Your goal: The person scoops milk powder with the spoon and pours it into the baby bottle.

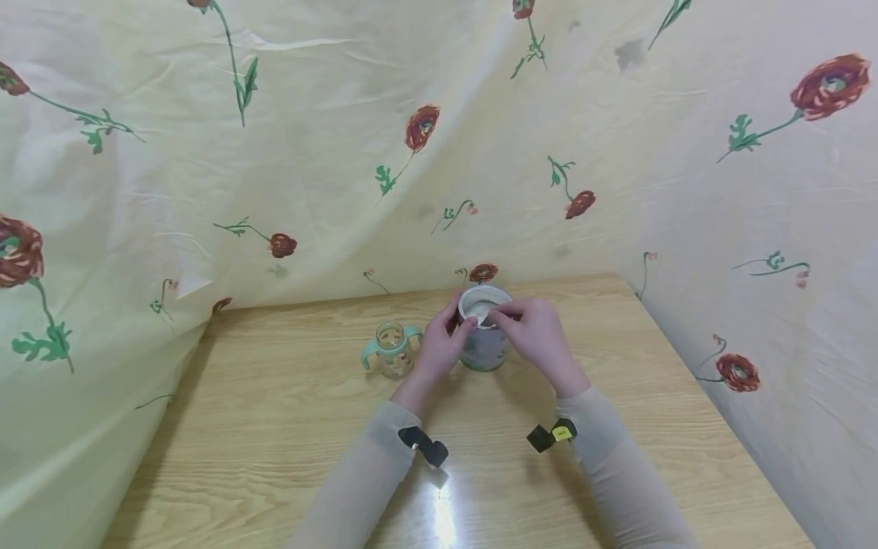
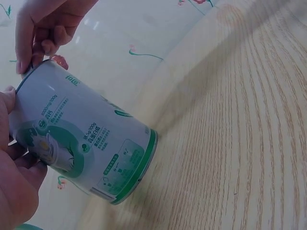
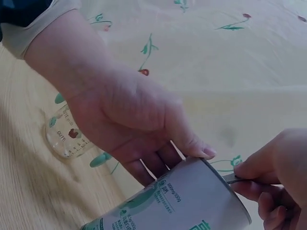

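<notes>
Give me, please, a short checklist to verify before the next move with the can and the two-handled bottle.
1. Can upright on the table: ok.
2. Left hand holding the can's side: ok.
3. Right hand pinching the thin grey piece at the can's top: ok.
4. Two-handled bottle upright, mouth uncovered: ok.
5. Left hand clear of the bottle: cannot tell; they look very near in the head view.
6. How full the can is: cannot tell.

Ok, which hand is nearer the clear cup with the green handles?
Left. The left hand is just right of the cup, holding the can; the right hand is farther off, on the can's other side, at the rim.
</notes>
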A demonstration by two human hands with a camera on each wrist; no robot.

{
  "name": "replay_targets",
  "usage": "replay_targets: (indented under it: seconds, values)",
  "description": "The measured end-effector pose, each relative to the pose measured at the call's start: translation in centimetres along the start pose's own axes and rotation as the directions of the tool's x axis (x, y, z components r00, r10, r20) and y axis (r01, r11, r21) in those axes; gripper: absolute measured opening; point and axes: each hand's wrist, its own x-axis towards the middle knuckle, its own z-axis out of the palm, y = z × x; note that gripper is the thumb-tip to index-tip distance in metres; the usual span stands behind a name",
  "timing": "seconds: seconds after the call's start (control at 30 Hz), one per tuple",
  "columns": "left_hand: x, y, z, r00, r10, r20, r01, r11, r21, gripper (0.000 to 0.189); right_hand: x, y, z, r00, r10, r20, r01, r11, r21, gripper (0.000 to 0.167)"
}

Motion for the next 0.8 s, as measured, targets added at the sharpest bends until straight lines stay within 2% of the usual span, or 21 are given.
replay_targets:
  seconds: [0.13, 0.27, 0.37, 0.57, 0.8]
  values:
    - [0.0, 0.0, 0.1, 1.0, -0.001, -0.01, 0.001, 1.0, 0.0, 0.064, -0.4, 0.5, -0.2, 0.991, 0.118, -0.068, -0.11, 0.988, 0.107, 0.022]
    - [-0.1, -0.1, 0.2, 1.0, -0.004, -0.01, 0.004, 1.0, -0.008, 0.064, -1.0, 1.3, -0.4, 0.965, 0.219, -0.147, -0.187, 0.961, 0.206, 0.025]
    - [-0.1, 0.0, 0.1, 1.0, -0.007, -0.008, 0.007, 1.0, -0.011, 0.064, -1.5, 1.7, -0.4, 0.947, 0.268, -0.175, -0.215, 0.938, 0.273, 0.027]
    - [-0.1, 0.2, 0.1, 1.0, -0.026, -0.007, 0.026, 1.0, -0.011, 0.065, -2.2, 2.3, -0.5, 0.937, 0.297, -0.181, -0.213, 0.902, 0.376, 0.031]
    - [0.0, 0.1, 0.2, 1.0, -0.017, -0.007, 0.017, 1.0, -0.002, 0.065, -2.5, 2.9, -0.7, 0.941, 0.314, -0.127, -0.243, 0.887, 0.392, 0.034]
